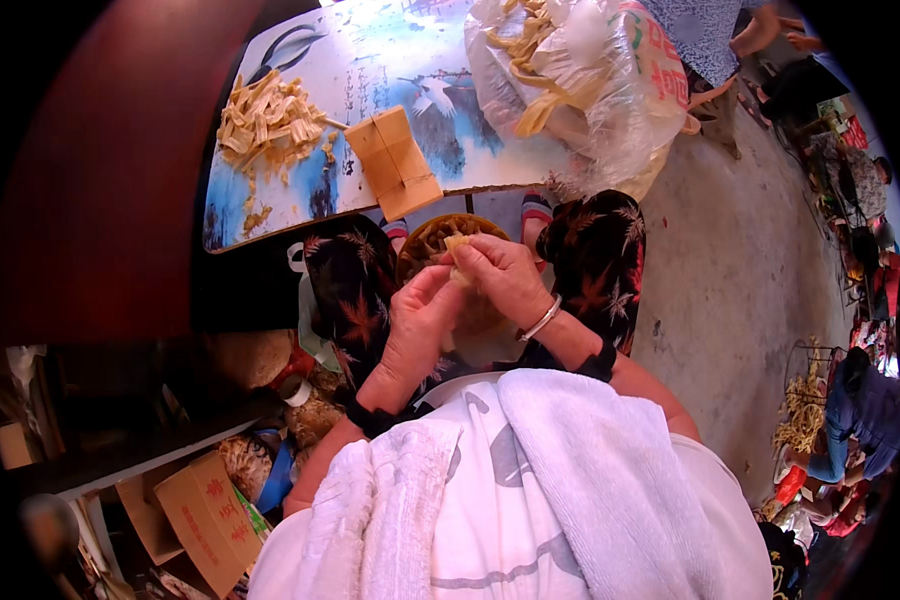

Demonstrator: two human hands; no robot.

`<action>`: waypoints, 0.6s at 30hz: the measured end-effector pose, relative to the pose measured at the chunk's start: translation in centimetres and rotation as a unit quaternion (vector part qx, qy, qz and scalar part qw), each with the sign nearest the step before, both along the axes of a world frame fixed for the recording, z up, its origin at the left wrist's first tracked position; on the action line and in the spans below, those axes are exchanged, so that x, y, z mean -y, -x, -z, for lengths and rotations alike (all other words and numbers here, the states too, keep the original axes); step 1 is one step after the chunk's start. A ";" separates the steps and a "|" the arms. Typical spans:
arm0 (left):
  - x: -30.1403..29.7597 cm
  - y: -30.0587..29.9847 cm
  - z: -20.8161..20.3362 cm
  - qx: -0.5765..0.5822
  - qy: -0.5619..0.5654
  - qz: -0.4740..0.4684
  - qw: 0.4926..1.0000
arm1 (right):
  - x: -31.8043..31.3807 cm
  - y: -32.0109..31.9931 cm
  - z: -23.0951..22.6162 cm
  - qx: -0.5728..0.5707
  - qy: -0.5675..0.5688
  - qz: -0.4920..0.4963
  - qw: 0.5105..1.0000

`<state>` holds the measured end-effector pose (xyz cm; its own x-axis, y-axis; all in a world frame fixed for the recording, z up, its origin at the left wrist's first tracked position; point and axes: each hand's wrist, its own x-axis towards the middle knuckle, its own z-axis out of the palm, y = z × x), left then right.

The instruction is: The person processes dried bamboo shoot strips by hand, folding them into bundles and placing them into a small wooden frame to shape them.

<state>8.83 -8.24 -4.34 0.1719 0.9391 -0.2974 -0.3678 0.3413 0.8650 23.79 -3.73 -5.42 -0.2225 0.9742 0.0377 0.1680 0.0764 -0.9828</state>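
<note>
Between my knees both hands meet above a round container (408, 268) with a yellow-brown rim. Brownish pieces show inside it. My right hand (505, 278), with a bracelet at the wrist, pinches a small pale yellow strip (457, 243) between thumb and finger. My left hand (422, 318) comes in from the other side, fingers closed against the strip's lower end. How much of it the left fingers grip is partly hidden. On the table (240, 215) ahead, a heap of similar pale yellow strips (270, 122) lies at the left.
A light brown wooden block (395, 163) overhangs the table's near edge. Behind the heap lies a dark, looped-handled tool (288, 48). A clear plastic bag (610, 100) with long yellow strips sits at the right. Cardboard boxes (205, 520) stand lower left; another person (860, 420) is far right.
</note>
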 end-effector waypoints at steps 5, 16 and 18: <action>-0.4 1.1 1.2 -0.288 -0.131 -0.019 0.949 | -0.1 0.4 -0.1 0.061 -0.119 0.013 0.991; -0.1 3.1 -1.4 -0.119 -0.019 0.014 0.993 | -1.1 0.5 -1.2 -0.197 0.251 -0.118 0.940; 0.3 3.5 -1.6 -0.136 -0.018 0.010 0.991 | -1.3 0.8 -2.3 -0.179 0.264 -0.103 0.942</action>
<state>5.31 -8.54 -2.70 0.1088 0.9469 -0.3025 -0.1132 0.3141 0.9426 23.04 -2.39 -3.08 -0.4734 0.8158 -0.3322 -0.1466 -0.4448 -0.8835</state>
